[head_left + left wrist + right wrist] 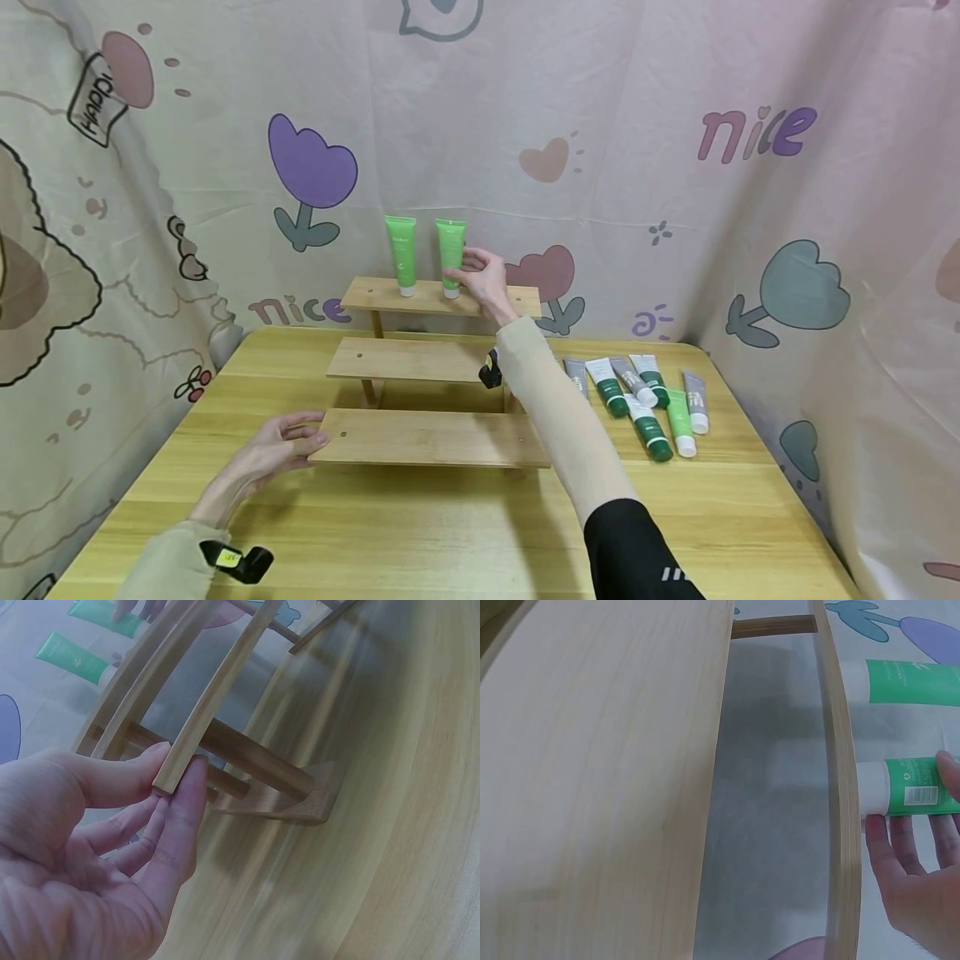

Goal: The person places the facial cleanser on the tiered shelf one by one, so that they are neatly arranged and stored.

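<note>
A three-tier wooden display shelf (431, 437) stands on the table. My left hand (281, 450) pinches the left end of its lowest board between thumb and fingers, as the left wrist view (112, 825) also shows. On the top board, my right hand (483, 279) holds a light green tube (451, 250) that stands upright on its white cap. The right wrist view shows my thumb and fingers around this tube (922, 796), its cap at the board. Just left of it, a second light green tube (402, 250) stands upright on the same board, untouched.
Right of the shelf, several tubes lie loosely on the wooden table (720, 517): dark green and white ones (651, 433), grey ones (696, 400) and a light green one (681, 421). A patterned cloth (615, 192) hangs behind and at both sides.
</note>
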Motion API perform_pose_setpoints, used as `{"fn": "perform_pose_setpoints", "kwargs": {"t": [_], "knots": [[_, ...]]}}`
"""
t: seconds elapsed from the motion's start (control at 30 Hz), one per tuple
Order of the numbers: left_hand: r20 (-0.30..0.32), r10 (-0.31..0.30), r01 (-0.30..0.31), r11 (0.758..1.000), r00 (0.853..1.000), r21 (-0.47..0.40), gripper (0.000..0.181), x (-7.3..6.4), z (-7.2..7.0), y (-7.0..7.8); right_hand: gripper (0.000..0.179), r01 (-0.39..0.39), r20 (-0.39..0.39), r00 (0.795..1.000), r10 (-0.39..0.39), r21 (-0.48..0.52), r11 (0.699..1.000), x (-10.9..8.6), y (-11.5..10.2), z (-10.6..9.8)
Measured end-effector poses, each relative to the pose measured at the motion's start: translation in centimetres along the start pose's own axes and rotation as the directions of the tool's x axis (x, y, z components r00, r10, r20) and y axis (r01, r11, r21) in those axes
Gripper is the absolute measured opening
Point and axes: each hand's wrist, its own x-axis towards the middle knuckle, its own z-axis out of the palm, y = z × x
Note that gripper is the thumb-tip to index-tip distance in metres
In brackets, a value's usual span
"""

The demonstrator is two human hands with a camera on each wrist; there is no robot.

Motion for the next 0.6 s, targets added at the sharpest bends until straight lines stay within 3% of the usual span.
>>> {"fn": "perform_pose_setpoints", "kwargs": {"t": [0.6], "knots": [[-0.005, -0.009, 0.009, 1.000, 1.000, -0.004, 0.069, 0.03, 0.05, 0.11, 0.047, 0.012, -0.008, 1.000, -0.013, -0.020, 1.000, -0.07, -0.05, 0.04]]}}
